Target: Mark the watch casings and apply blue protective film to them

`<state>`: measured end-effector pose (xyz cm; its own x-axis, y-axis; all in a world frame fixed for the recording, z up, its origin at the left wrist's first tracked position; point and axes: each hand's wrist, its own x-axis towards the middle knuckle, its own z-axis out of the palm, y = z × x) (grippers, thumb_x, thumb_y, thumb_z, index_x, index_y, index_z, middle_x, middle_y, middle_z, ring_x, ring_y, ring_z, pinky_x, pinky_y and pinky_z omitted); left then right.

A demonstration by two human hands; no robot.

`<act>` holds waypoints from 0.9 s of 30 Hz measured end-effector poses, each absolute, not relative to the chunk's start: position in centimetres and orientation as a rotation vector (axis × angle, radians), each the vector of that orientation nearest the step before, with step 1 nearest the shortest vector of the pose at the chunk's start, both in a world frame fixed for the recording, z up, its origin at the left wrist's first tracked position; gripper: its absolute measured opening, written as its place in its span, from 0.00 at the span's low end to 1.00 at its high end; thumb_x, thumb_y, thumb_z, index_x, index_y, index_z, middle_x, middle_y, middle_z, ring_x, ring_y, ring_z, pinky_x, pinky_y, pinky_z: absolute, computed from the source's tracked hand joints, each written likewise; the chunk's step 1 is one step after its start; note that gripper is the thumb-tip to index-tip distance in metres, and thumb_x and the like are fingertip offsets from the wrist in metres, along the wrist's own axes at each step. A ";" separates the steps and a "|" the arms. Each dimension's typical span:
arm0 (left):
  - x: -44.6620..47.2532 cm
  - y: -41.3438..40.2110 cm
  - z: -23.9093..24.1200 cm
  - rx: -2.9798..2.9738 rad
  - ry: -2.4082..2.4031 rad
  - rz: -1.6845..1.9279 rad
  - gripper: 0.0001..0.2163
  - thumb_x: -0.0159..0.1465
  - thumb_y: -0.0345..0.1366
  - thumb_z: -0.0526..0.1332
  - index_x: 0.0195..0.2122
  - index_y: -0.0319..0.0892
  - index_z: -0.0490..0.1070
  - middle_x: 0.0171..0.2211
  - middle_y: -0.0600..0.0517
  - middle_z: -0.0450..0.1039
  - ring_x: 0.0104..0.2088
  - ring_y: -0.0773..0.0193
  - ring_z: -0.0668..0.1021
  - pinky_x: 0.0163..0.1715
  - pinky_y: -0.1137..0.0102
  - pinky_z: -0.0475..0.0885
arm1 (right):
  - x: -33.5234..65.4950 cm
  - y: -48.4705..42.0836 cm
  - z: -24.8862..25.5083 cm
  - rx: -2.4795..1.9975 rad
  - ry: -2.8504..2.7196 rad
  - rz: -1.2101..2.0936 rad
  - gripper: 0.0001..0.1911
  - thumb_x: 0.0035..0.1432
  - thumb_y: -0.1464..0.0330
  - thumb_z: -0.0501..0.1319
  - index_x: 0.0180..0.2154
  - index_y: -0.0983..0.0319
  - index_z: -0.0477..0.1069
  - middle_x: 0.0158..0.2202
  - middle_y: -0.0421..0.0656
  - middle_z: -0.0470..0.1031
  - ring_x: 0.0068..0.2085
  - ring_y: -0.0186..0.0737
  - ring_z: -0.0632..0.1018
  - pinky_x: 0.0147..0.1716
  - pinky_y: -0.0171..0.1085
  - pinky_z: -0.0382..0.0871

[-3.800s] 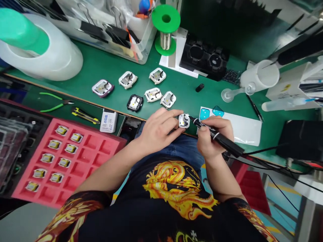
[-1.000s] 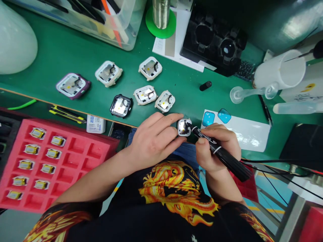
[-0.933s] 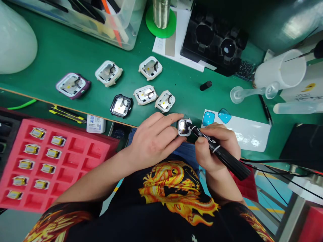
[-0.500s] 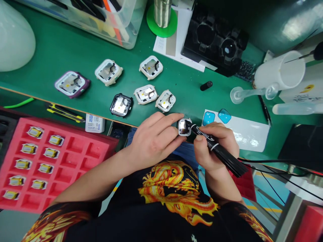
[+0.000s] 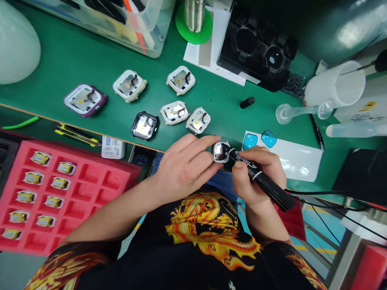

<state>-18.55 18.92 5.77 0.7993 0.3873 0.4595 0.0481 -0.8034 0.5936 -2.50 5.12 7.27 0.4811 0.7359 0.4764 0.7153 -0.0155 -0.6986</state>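
Fingers (image 5: 202, 141) of the left hand (image 5: 184, 167) are pinching the small white square casing (image 5: 220, 152) at the near edge of the green counter (image 5: 90, 48). The right hand (image 5: 250, 190) is gripping a black marker pen (image 5: 272, 188), tip touching the casing. A loose pinch could let it twist and smear the ink.

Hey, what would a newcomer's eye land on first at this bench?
At the near edge of the green mat, the left hand pinches a small white case while the right hand puts a black marker tip to it. Six similar cases lie scattered behind, and a red foam tray with yellow parts sits at the left.
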 end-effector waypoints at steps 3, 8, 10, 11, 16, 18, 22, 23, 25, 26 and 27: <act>-18.5 18.9 5.8 2.407 0.324 0.783 0.09 0.71 0.34 0.71 0.37 0.43 0.72 0.59 0.43 0.83 0.43 0.56 0.82 0.46 0.58 0.79 | -2.5 5.1 7.2 -1.737 -1.237 0.025 0.11 0.64 0.69 0.70 0.48 0.56 0.76 0.36 0.38 0.80 0.35 0.39 0.81 0.35 0.41 0.76; -18.6 18.9 5.7 2.418 0.320 0.777 0.10 0.70 0.34 0.72 0.37 0.43 0.72 0.59 0.43 0.83 0.43 0.56 0.81 0.45 0.58 0.79 | -2.5 5.0 7.2 -1.730 -1.247 0.019 0.10 0.66 0.67 0.70 0.48 0.56 0.76 0.36 0.38 0.80 0.34 0.40 0.81 0.33 0.41 0.77; -18.6 18.9 5.7 2.421 0.318 0.773 0.10 0.70 0.34 0.73 0.37 0.43 0.71 0.59 0.43 0.83 0.43 0.56 0.81 0.45 0.58 0.79 | -2.5 5.0 7.2 -1.732 -1.250 0.020 0.10 0.66 0.67 0.70 0.48 0.55 0.76 0.36 0.38 0.80 0.34 0.40 0.81 0.33 0.41 0.77; -18.6 18.9 5.7 2.421 0.317 0.774 0.10 0.70 0.34 0.73 0.37 0.43 0.71 0.59 0.43 0.83 0.43 0.56 0.81 0.45 0.58 0.79 | -2.5 5.1 7.2 -1.731 -1.251 0.020 0.10 0.66 0.67 0.69 0.48 0.56 0.76 0.36 0.38 0.80 0.34 0.40 0.81 0.33 0.41 0.77; -18.5 18.9 5.9 2.418 0.313 0.783 0.10 0.70 0.33 0.73 0.37 0.43 0.71 0.58 0.42 0.83 0.42 0.56 0.80 0.45 0.58 0.79 | -2.6 5.1 7.2 -1.725 -1.248 0.013 0.10 0.65 0.68 0.70 0.48 0.56 0.76 0.35 0.38 0.80 0.34 0.40 0.81 0.33 0.41 0.76; -18.5 18.9 5.9 2.420 0.313 0.779 0.10 0.70 0.33 0.73 0.37 0.43 0.71 0.59 0.42 0.83 0.42 0.56 0.81 0.45 0.58 0.79 | -2.6 5.1 7.2 -1.734 -1.250 0.019 0.10 0.65 0.68 0.69 0.48 0.56 0.76 0.35 0.38 0.80 0.34 0.40 0.81 0.33 0.41 0.76; -18.5 18.9 5.8 2.424 0.312 0.783 0.09 0.71 0.33 0.71 0.37 0.43 0.71 0.59 0.42 0.83 0.43 0.56 0.81 0.45 0.58 0.79 | -2.6 5.1 7.2 -1.727 -1.253 0.030 0.10 0.65 0.69 0.70 0.48 0.56 0.76 0.36 0.38 0.80 0.34 0.40 0.80 0.33 0.41 0.76; -18.5 18.9 5.8 2.425 0.311 0.783 0.09 0.71 0.33 0.72 0.37 0.43 0.71 0.59 0.42 0.83 0.43 0.56 0.81 0.45 0.58 0.79 | -2.5 5.1 7.2 -1.723 -1.253 0.034 0.11 0.65 0.69 0.70 0.48 0.56 0.76 0.36 0.38 0.80 0.34 0.39 0.80 0.33 0.41 0.76; -18.6 19.0 5.8 2.425 0.308 0.782 0.09 0.71 0.33 0.72 0.37 0.43 0.71 0.59 0.42 0.83 0.43 0.56 0.81 0.45 0.58 0.79 | -2.5 5.1 7.2 -1.714 -1.255 0.040 0.11 0.64 0.70 0.70 0.48 0.57 0.76 0.36 0.38 0.80 0.35 0.39 0.80 0.34 0.41 0.76; -18.5 19.0 5.8 2.423 0.309 0.782 0.09 0.71 0.33 0.72 0.37 0.43 0.71 0.59 0.43 0.83 0.43 0.56 0.81 0.45 0.58 0.79 | -2.5 5.0 7.2 -1.708 -1.255 0.044 0.11 0.65 0.70 0.70 0.48 0.57 0.76 0.36 0.39 0.80 0.35 0.39 0.80 0.34 0.41 0.76; -18.5 19.0 5.8 2.421 0.310 0.783 0.09 0.71 0.33 0.72 0.37 0.43 0.71 0.59 0.42 0.83 0.43 0.56 0.81 0.45 0.58 0.79 | -2.5 5.0 7.2 -1.701 -1.250 0.047 0.10 0.65 0.69 0.70 0.48 0.57 0.76 0.36 0.39 0.80 0.35 0.39 0.80 0.35 0.41 0.76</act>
